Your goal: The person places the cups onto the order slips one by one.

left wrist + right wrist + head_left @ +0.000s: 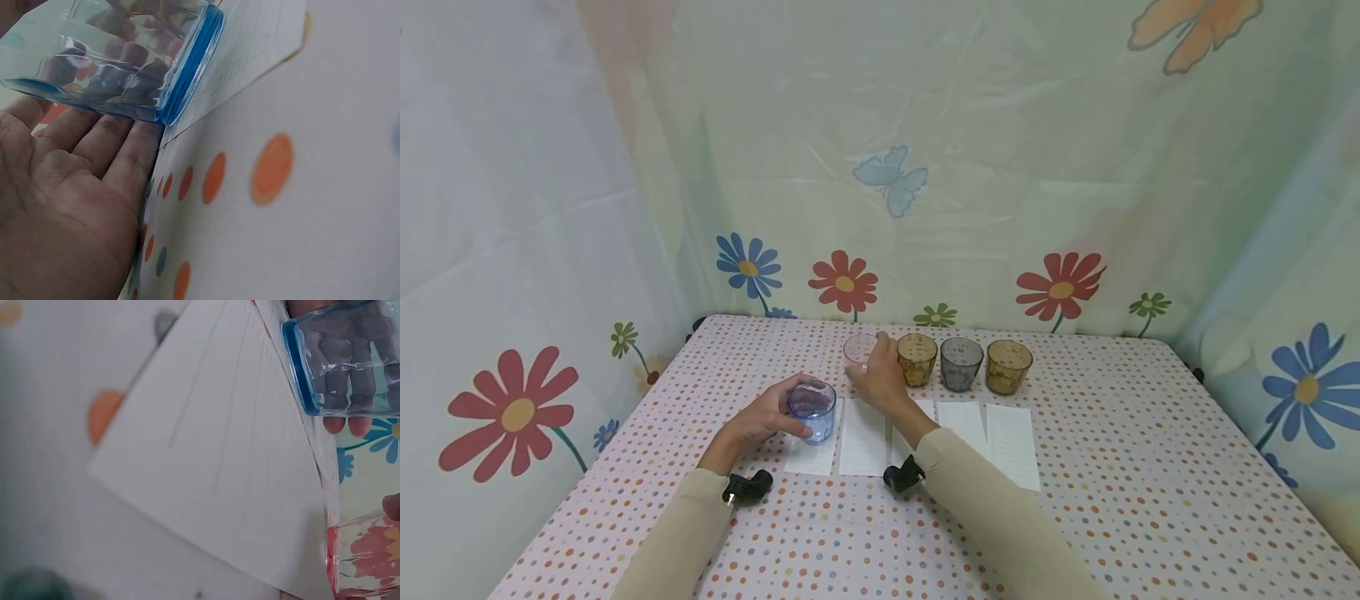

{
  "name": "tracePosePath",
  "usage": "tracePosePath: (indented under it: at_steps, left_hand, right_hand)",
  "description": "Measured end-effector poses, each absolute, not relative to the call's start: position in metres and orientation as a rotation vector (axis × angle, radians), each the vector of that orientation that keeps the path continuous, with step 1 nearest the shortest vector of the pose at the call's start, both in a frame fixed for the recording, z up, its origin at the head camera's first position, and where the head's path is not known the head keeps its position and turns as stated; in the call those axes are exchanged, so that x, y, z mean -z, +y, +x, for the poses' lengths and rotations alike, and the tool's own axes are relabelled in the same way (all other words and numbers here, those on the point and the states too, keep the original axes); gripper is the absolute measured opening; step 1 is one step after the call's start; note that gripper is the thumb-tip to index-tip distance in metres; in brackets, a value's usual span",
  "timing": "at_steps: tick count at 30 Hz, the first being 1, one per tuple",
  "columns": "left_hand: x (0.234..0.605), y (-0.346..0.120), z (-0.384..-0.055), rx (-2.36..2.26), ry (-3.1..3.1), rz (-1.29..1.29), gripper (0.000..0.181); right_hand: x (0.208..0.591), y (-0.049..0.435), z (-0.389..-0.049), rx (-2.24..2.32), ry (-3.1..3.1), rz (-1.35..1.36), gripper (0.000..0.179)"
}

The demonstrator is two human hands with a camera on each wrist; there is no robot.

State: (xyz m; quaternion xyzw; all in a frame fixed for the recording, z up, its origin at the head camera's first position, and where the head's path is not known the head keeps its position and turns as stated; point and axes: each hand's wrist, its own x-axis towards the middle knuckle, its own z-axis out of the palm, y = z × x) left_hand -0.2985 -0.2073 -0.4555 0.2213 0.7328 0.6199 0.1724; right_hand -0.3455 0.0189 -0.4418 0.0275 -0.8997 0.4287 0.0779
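A clear blue glass (812, 412) is upright on or just above the leftmost paper sheet (808, 462). My left hand (767, 414) holds it from the left, thumb in front and fingers behind; in the left wrist view, the fingers show through the blue glass (119, 62). Further back, my right hand (880, 377) grips a clear pink glass (856, 352) from its right side, partly covering it. The right wrist view catches only part of the pink glass (369, 559) and a fingertip (392, 505) by it. Whether the pink glass touches the table cannot be told.
Right of the pink glass stand an amber glass (917, 362), a grey glass (961, 367) and another amber glass (1009, 368) in a row. Several lined paper sheets (1013, 450) lie in front, on the dotted tablecloth (1120, 467). A flowered curtain (970, 208) hangs behind.
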Motion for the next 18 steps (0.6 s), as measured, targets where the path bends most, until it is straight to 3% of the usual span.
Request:
tracePosePath:
  at_steps: [18]
  left_hand:
    - [0.4553, -0.2069, -0.299, -1.74, 2.088, 0.719, 0.079]
  right_hand:
    - [0.4473, 0.013, -0.341, -1.281, -2.559, 0.162, 0.083]
